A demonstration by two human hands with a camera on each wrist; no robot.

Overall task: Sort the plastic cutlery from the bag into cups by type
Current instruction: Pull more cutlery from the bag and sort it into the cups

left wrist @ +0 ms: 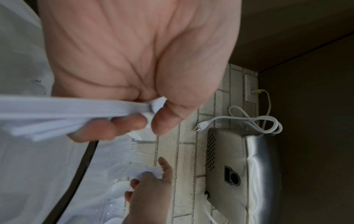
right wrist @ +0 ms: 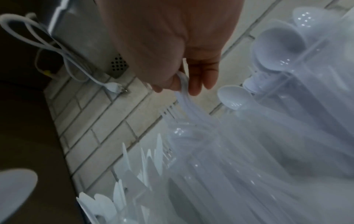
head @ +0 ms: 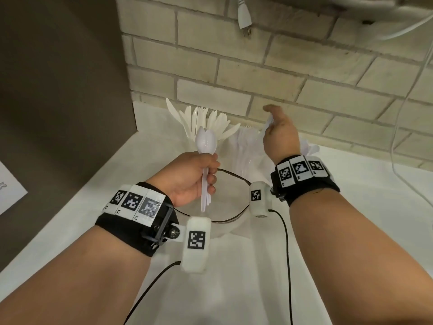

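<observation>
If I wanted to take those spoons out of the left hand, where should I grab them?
Probably the handles. The left hand grips the spoons mid-handle, bowls pointing up and the handle ends poking out below the fist. Those bare ends are thin and straight, so pinch them from underneath, or else take the bowls from above.

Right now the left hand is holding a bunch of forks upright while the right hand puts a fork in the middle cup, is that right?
Not quite. The left hand grips spoons, not forks; the head view shows rounded bowls above the fist. The rest holds: the right hand holds a fork over the middle cup, seen in the right wrist view.
</observation>
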